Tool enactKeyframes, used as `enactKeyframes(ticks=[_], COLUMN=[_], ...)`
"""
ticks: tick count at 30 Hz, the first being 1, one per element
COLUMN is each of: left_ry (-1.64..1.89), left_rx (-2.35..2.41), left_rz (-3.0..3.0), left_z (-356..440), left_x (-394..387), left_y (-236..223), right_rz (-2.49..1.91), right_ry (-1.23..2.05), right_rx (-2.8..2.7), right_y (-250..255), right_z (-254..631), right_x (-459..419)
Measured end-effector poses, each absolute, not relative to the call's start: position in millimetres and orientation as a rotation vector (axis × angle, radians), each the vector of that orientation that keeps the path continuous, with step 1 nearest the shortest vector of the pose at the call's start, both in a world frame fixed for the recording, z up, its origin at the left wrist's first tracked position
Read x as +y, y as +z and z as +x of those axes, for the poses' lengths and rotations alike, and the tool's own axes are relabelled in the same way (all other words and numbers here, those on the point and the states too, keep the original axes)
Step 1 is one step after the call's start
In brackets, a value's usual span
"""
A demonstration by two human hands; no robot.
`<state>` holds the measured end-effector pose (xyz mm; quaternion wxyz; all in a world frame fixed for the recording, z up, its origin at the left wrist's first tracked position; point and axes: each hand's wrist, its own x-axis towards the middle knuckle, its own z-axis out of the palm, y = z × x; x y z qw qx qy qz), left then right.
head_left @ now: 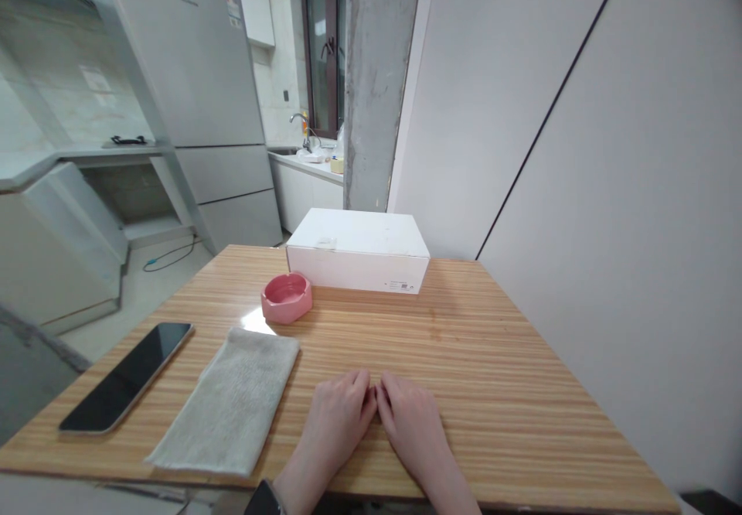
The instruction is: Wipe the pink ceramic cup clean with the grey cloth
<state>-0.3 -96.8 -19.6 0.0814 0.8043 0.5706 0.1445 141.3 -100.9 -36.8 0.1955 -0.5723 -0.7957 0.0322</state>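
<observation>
My left hand [343, 400] and my right hand [409, 408] rest side by side on the wooden table [498, 391], backs upward. Both have their fingers curled under in loose fists, thumbs facing each other and almost touching. Neither shows anything held, though the fingertips are hidden beneath. Left of my left hand lies a folded grey-beige cloth [235, 403]. Beyond the cloth sits a pink ashtray [287, 298] with angular sides. A smartphone [131, 376], its screen dark, lies at the table's left. A dark watch [264, 498] is on my left wrist.
A closed white box [356, 260] stands at the table's far edge, just behind the ashtray. A pale wall [608, 190] runs along the right side. Past the table are a tall grey fridge [202, 74], a concrete pillar [379, 82] and a sink tap [304, 128].
</observation>
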Motion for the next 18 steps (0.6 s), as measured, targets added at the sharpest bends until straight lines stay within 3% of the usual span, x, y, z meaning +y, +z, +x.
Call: enactKeyframes(ticks=[12,18], left_ry=[0.412,0.589], left_rx=[1.713,1.42], left_rz=[2.392,2.228], left_z=[4,-34], left_x=[-100,-74], left_y=[-21,18], right_rz=[-1.572,-1.553], right_ry=[0.054,0.069], right_rx=[-2.247,-2.194], right_y=[-39,-37], right_z=[143,142], right_x=[-100,-101])
